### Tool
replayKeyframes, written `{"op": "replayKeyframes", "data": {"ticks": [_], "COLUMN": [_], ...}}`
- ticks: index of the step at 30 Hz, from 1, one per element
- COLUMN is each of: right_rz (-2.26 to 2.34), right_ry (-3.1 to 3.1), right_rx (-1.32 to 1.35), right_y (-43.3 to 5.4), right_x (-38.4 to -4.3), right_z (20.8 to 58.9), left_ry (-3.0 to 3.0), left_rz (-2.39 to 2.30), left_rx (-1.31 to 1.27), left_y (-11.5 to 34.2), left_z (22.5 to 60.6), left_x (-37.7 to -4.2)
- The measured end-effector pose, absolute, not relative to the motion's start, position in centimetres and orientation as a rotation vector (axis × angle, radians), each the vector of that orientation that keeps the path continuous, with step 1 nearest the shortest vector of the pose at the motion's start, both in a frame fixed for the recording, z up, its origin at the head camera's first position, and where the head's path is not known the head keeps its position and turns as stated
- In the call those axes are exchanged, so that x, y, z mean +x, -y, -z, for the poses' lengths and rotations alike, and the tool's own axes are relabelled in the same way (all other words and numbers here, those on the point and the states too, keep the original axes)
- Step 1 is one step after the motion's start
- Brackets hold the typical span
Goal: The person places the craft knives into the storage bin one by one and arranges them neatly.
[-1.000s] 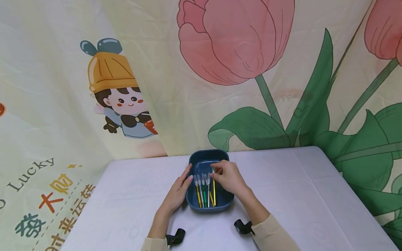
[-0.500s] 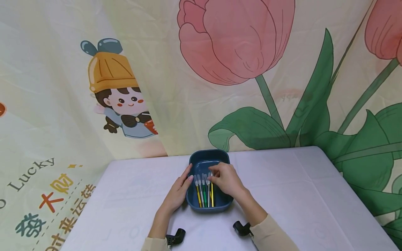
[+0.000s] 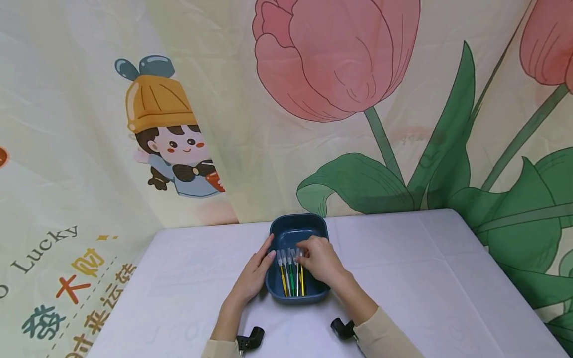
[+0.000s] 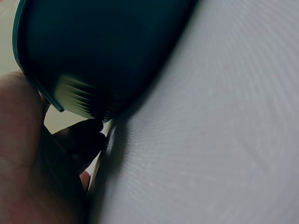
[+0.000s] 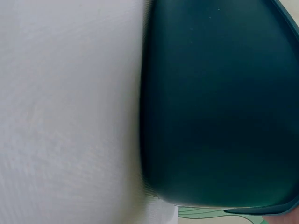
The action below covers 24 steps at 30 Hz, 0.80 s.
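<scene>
A dark blue tray (image 3: 299, 221) stands on the white-covered table. Inside, several slim pens (image 3: 291, 281) with clear caps lie side by side, with yellow, green and silver barrels. My left hand (image 3: 252, 272) holds the tray's left side, thumb at the rim and fingers along the outer wall; the left wrist view shows this hand (image 4: 18, 135) against the tray wall (image 4: 103, 37). Over the tray's right half, my right hand (image 3: 322, 258) pinches the capped end of the rightmost yellow pen (image 3: 302, 284). Its fingers partly hide the cap. The right wrist view is mostly tray wall (image 5: 219, 102).
White cloth (image 3: 403, 268) covers the table on both sides of the tray. A printed curtain (image 3: 250, 149) with tulips and a cartoon figure hangs right behind the table's back edge. Black wrist cameras (image 3: 343, 328) sit at both sleeves.
My right hand has moved slightly left and towards me, bringing the yellow pen up against the other pens in the row. The left hand and the tray have stayed put.
</scene>
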State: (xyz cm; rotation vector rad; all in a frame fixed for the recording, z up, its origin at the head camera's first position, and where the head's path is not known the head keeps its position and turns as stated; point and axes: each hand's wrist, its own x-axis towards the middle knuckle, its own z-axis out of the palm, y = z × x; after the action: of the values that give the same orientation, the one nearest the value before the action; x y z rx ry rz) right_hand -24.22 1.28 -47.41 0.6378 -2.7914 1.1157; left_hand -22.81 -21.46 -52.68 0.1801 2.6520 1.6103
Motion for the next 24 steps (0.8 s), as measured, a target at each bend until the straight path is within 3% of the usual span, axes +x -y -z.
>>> {"op": "replayKeyframes", "data": {"ticks": [24], "right_rz": [-0.853], "right_ry": [2.892], "right_rx": [0.654], "right_y": [-0.67], "right_x": [-24.02], "right_z": [47.98], "left_ry": [-2.664], "left_rz": [-1.612], "left_rx": [0.181], "left_y": [21.41], "left_z": [52.75], "left_x": [-22.76]}}
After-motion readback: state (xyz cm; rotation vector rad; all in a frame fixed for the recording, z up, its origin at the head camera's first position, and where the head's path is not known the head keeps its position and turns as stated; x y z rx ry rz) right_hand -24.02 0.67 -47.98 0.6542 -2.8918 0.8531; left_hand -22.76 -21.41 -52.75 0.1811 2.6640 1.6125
